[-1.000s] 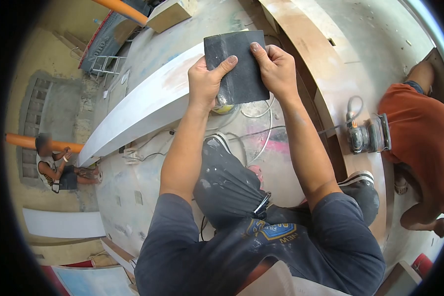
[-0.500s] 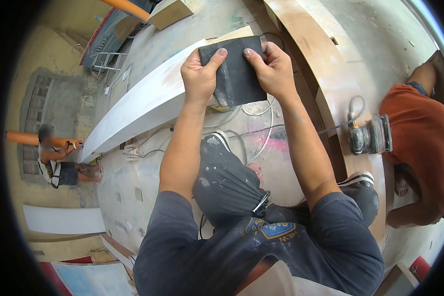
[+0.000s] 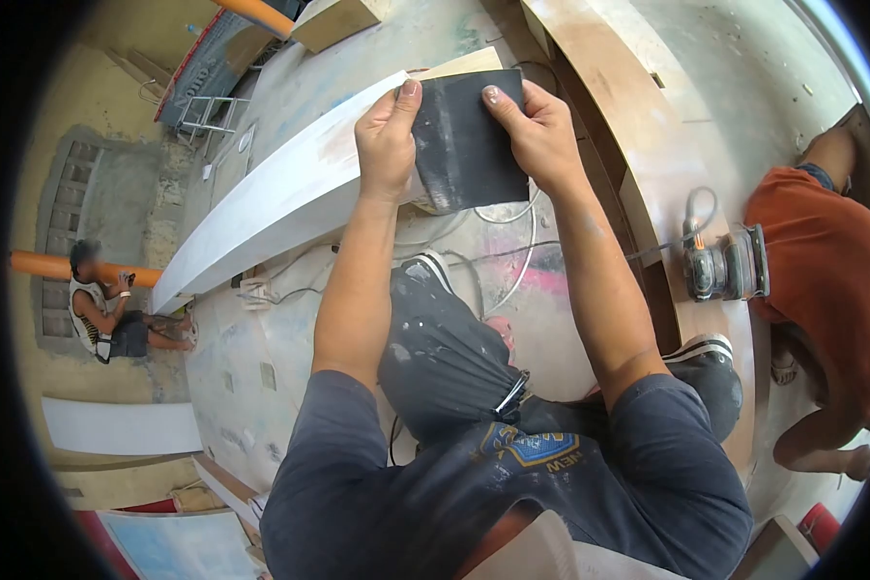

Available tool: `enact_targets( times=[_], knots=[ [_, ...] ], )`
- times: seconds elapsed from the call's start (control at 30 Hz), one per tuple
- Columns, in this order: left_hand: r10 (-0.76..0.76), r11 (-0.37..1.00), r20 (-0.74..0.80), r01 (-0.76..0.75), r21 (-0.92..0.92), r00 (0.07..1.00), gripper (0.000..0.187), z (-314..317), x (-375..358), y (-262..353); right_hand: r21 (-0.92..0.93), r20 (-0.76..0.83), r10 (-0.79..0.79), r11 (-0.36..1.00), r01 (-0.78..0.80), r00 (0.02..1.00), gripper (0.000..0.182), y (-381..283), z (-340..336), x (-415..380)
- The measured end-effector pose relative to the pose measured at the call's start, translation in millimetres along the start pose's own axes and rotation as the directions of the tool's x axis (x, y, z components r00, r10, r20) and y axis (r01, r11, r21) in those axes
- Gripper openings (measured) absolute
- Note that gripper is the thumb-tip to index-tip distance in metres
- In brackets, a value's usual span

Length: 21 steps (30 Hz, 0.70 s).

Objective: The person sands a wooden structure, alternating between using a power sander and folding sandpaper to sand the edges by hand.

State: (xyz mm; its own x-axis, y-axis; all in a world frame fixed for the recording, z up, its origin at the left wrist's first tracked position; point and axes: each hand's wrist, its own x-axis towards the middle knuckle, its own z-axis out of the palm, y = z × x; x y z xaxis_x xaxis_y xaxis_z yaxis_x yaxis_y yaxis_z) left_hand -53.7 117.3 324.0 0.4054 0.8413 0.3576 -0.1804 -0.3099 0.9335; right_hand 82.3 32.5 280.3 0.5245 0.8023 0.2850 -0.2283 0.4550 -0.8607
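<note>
Broadly, a long wooden board (image 3: 659, 184) stretches right of a white panel (image 3: 261, 208).
A sander (image 3: 720, 263) rests at the board's right edge; raised between, a dark sheet (image 3: 469, 145) is grasped along its left edge by the left hand (image 3: 387, 150) and its right edge by the right hand (image 3: 543, 140), both apparently curling behind it.

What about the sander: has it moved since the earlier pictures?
No. Judged against the long wooden board beneath it, the sander shows no visible shift either way.
</note>
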Motion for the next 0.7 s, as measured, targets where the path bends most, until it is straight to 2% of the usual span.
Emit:
enact_targets(
  times=[0.07, 0.1, 0.23, 0.33, 0.4, 0.53, 0.7],
  knots=[
    [-0.017, 0.999, -0.009, 0.017, -0.033, 1.000, 0.029, 0.8, -1.8, -0.1, -0.114, -0.081, -0.034, 0.993, 0.025, 0.996, 0.023, 2.3, -1.8, 0.2],
    [-0.025, 0.999, 0.005, 0.025, -0.047, 1.000, 0.030, -2.3, -2.9, 1.8, -0.079, -0.081, -0.022, 0.997, 0.015, 0.996, 0.023, 1.2, -4.2, 1.1],
    [-0.038, 0.999, 0.045, 0.039, -0.009, 0.998, 0.031, -13.5, -1.4, 6.1, -0.153, -0.074, -0.073, 0.986, 0.062, 0.995, 0.023, -5.0, -3.8, -0.5],
    [-0.157, 0.982, -0.015, 0.154, -0.109, 0.988, 0.028, -1.4, -2.2, 10.1, -0.189, -0.098, -0.129, 0.976, 0.109, 0.987, 0.023, -2.4, -3.4, 0.7],
    [-0.123, 0.988, 0.004, 0.122, -0.091, 0.992, 0.027, -6.2, -1.9, 2.4, -0.201, -0.116, -0.137, 0.973, 0.112, 0.984, 0.023, -1.6, -6.0, 2.1],
    [-0.039, 0.999, 0.018, 0.039, -0.024, 0.999, 0.025, -16.7, 0.8, 2.5, -0.204, -0.037, -0.127, 0.972, 0.117, 0.991, 0.023, -7.7, -7.1, 0.7],
    [-0.167, 0.986, 0.003, 0.167, -0.023, 0.986, 0.023, -0.9, -3.1, 10.2, -0.313, -0.180, -0.205, 0.939, 0.141, 0.962, 0.021, -6.2, -2.8, -0.1]
  ],
)
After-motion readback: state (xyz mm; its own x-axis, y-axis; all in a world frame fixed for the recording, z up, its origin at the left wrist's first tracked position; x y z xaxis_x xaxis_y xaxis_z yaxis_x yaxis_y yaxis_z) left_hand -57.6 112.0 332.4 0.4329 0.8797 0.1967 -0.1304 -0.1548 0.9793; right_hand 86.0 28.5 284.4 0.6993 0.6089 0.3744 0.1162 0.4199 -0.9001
